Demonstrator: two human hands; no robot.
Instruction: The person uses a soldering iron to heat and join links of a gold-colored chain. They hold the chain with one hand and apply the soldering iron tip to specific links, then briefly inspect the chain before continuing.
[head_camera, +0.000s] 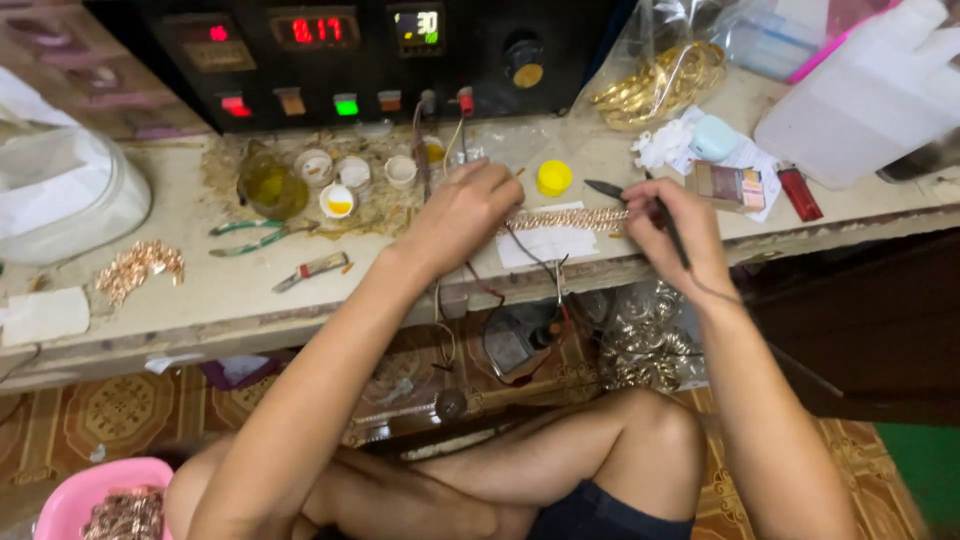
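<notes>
Starting off to the far side of the left fingers: a little heap of copper-coloured chain bits (138, 266) sits well apart from them, then green-handled pliers (258, 238) and a small utility knife (311, 270) lie closer but not touching anything in play. Past the fingertips, toward the black control box (340, 50), there's a cluster of small white cups (340, 185) on a stained patch of the bench.

The left hand (462, 215) is curled down with its fingers bunched tight, pressing or pinching the near end of the gold chain (565, 219). I can't tell exactly how much of it is under the fingers.

The chain itself lies on a white paper sheet (548, 243), long axis running straight across from the left fingers to the right ones, so it's basically strung between both hands. A yellow cap (553, 178) sits just beyond it.

The right hand (668, 232) is at the other end, fingers closed narrow around a dark thin tool (612, 190) whose tip pokes out beyond the fingers, just above the chain's far end. Both hands look about equally near the chain; each one has its own end.
</notes>
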